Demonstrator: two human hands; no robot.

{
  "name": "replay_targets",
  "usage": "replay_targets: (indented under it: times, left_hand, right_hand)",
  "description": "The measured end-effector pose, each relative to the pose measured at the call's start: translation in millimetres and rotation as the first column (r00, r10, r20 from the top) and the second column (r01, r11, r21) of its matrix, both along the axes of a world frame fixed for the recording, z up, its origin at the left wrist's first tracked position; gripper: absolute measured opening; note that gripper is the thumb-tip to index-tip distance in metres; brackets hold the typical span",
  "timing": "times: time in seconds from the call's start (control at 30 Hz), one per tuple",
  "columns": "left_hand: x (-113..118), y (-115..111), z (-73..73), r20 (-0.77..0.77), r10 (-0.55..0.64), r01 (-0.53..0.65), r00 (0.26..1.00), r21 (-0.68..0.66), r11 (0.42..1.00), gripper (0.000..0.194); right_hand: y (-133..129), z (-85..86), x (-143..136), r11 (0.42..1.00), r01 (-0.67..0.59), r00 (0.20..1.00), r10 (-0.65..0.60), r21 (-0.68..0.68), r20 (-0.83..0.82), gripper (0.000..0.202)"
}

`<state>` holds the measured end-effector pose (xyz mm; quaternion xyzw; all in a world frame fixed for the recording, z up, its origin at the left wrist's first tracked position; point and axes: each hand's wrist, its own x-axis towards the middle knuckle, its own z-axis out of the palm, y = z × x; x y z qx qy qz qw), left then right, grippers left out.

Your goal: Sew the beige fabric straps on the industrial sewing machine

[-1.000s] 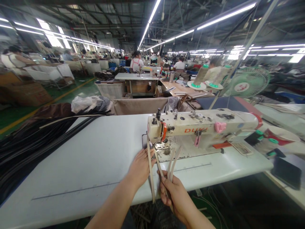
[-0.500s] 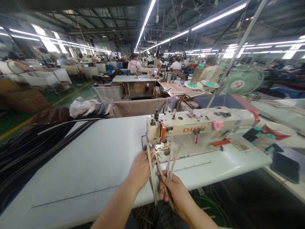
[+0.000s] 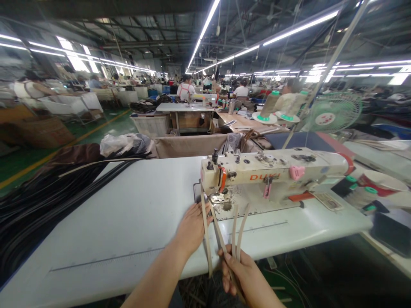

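Note:
A white sewing machine [image 3: 272, 171] with orange lettering stands on a pale table [image 3: 128, 214]. My left hand [image 3: 192, 224] lies palm down beside its needle area, fingers extended and resting at the strips near the presser foot. One beige strip [image 3: 206, 235] hangs from the machine head across that hand's fingertips and over the table's front edge. My right hand [image 3: 236, 269] is closed on several beige strips [image 3: 219, 226] at the front edge. One of them runs up to the needle area; the free ends of others stick up from the grip.
Long black strips [image 3: 80, 192] lie over the table's left side. Thread cones [image 3: 269, 105] and a green fan [image 3: 337, 112] are behind the machine. A dark flat object [image 3: 390, 233] lies at right. People sit at machines farther back.
My right hand has moved down and slightly right, toward me, with the strips in it. My left hand stays beside the needle area. The whole view has shifted slightly.

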<state>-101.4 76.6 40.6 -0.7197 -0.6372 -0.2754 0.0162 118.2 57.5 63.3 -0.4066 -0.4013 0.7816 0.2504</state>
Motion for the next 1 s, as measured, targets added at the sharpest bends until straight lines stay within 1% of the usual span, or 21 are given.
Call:
replay_targets:
  times: [0.1,0.2,0.33,0.47,0.63,0.83,1.0]
  left_hand:
    - [0,1,-0.6,-0.012,0.0,0.0,1.0,-0.008,1.0,0.039]
    - [0,1,-1.2,-0.025,0.001,-0.002,1.0,-0.009,1.0,0.039]
    - [1,1,-1.2,-0.022,0.005,-0.005,1.0,0.002,1.0,0.04]
    - [0,1,-1.9,-0.019,-0.001,0.0,1.0,-0.004,1.0,0.04]
    - [0,2,-4.0,-0.009,0.014,-0.014,1.0,0.005,1.0,0.04]
    - [1,1,-3.2,0.016,0.024,-0.024,1.0,-0.007,1.0,0.04]
    - [1,1,-4.2,0.015,0.023,-0.023,1.0,0.014,1.0,0.041]
  right_hand:
    - [-4,-1.4,3,1.0,-0.01,1.0,0.01,0.006,0.001,0.057]
    - [-6,0.7,4,1.0,-0.011,1.0,0.011,0.015,0.009,0.054]
    - [-8,2.7,4,1.0,-0.002,1.0,0.002,0.015,0.028,0.06]
    - [-9,1.8,3,1.0,0.005,0.999,-0.004,-0.019,0.042,0.067]
    - [-10,0.4,3,1.0,0.001,0.998,0.0,-0.03,0.055,0.065]
    - [-11,0.1,3,1.0,-0.012,0.999,0.013,-0.014,0.05,0.067]
    - [-12,-1.8,3,1.0,0.006,0.998,-0.004,-0.026,0.064,0.07]
